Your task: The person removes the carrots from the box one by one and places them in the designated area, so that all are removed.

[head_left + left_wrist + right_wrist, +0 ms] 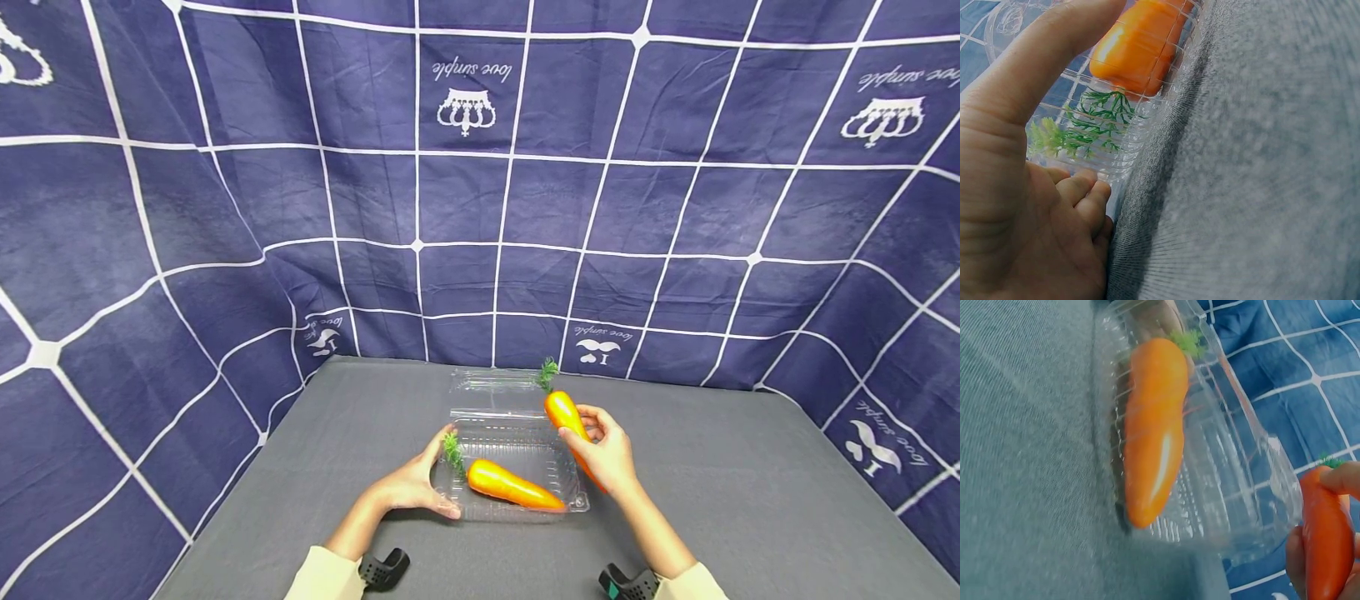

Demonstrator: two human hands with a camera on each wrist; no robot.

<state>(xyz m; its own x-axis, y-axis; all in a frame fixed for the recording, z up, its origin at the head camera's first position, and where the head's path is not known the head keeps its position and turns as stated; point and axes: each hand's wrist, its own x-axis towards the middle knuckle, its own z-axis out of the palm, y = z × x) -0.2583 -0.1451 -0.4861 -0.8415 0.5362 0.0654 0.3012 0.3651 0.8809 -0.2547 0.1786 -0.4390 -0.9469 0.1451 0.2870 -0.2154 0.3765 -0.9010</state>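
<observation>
A clear plastic clamshell box (517, 442) lies with its lid (495, 381) folded back. One orange toy carrot (513, 486) with a green leafy top lies aslant in the tray, its tip toward the front right. My left hand (412, 483) grips the box's left side, thumb at the front corner and fingers along the far side. Beside the box's right edge, my right hand (607, 450) holds a second carrot (562, 410) between thumb and fingers. That carrot's leaves point away from me, and its tip reaches below the palm. In the right wrist view the held carrot (1327, 537) appears next to the box.
The box stands on a grey cloth-covered table (712, 483). A blue curtain (562, 200) with white grid lines hangs behind the table and along both sides. Black bands (384, 570) are worn on both wrists.
</observation>
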